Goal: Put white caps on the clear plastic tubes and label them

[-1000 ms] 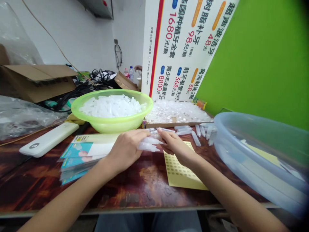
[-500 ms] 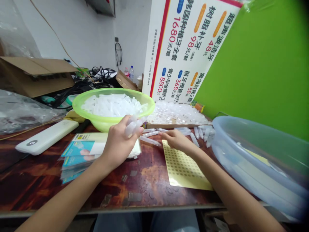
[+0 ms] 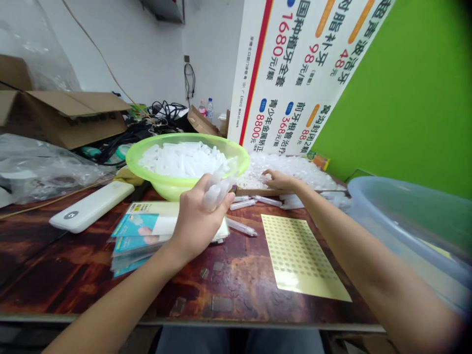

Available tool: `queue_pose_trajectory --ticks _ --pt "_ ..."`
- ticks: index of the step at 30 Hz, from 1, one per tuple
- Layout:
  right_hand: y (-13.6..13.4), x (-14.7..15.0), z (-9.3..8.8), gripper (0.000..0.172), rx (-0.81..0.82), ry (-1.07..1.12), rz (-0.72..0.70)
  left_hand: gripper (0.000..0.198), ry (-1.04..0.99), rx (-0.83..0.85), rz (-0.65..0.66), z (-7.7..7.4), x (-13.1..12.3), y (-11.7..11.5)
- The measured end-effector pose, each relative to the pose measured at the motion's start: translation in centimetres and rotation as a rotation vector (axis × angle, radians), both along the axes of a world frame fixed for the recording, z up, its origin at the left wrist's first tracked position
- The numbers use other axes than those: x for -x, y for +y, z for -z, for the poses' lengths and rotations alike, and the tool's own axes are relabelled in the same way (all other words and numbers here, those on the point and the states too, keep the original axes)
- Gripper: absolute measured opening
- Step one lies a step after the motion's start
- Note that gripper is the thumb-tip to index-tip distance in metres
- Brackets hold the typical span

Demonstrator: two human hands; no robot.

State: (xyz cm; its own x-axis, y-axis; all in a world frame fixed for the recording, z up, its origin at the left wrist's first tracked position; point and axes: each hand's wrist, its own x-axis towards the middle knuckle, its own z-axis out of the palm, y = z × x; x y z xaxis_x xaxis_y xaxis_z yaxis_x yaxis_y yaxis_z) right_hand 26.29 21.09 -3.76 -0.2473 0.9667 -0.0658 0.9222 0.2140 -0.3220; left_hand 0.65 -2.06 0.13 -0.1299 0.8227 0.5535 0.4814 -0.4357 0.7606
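Several translucent plastic tubes (image 3: pixel 216 193) are bunched in my left hand (image 3: pixel 197 221), whose fingers are wrapped round them in front of the green bowl. My right hand (image 3: pixel 277 180) reaches over the low tray of small clear-white pieces (image 3: pixel 306 169), its fingers bent and slightly apart at the pieces. I see nothing held in it. On the table between my arms lies a yellow sheet of small round stickers (image 3: pixel 300 255). One loose tube (image 3: pixel 241 226) rests beside my left hand, and more tubes (image 3: pixel 268 200) lie along the tray's front edge.
A yellow-green bowl (image 3: pixel 157 183) heaped with clear tubes stands behind my left hand. Printed blue cards (image 3: pixel 134 226) are stacked at left, near a white power bank (image 3: pixel 92 206). A large bluish tub (image 3: pixel 401 216) stands at right. Cardboard boxes (image 3: pixel 81 118) and cables fill the back left.
My right hand has moved from the loose tubes by the sticker sheet, up and back to the tray of small pieces. My left hand keeps its bunch of tubes. The view has turned slightly left.
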Motion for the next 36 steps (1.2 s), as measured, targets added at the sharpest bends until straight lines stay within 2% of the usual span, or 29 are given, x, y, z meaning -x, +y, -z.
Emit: queue_pose_trajectory --ticks 6,11,18,23,26,31,36 --pt "0.2 0.3 0.9 0.031 -0.021 0.057 0.030 0.012 0.072 0.019 0.060 0.1 -0.4 -0.3" --pt "0.1 0.2 1.2 0.027 -0.033 0.222 0.098 0.009 0.095 0.051 0.124 0.1 -0.6 -0.3" --pt "0.1 -0.6 1.1 0.033 -0.094 0.703 0.354 0.016 -0.234 0.204 0.286 -0.2 -0.6 -0.1" --pt "0.4 -2.6 -0.4 0.032 -0.075 0.998 0.499 0.024 -0.387 0.435 0.343 -0.2 -0.7 0.1" --pt "0.3 -3.9 -1.5 0.032 -0.070 1.090 0.538 0.024 -0.402 0.471 0.366 0.1 -1.0 0.2" --pt "0.2 -3.9 -1.8 0.032 -0.103 1.089 0.513 0.026 -0.426 0.463 0.365 0.5 -1.3 0.2" --pt "0.1 -2.1 -1.1 0.033 -0.075 0.849 0.385 0.029 -0.418 0.504 0.444 0.4 -1.2 0.0"
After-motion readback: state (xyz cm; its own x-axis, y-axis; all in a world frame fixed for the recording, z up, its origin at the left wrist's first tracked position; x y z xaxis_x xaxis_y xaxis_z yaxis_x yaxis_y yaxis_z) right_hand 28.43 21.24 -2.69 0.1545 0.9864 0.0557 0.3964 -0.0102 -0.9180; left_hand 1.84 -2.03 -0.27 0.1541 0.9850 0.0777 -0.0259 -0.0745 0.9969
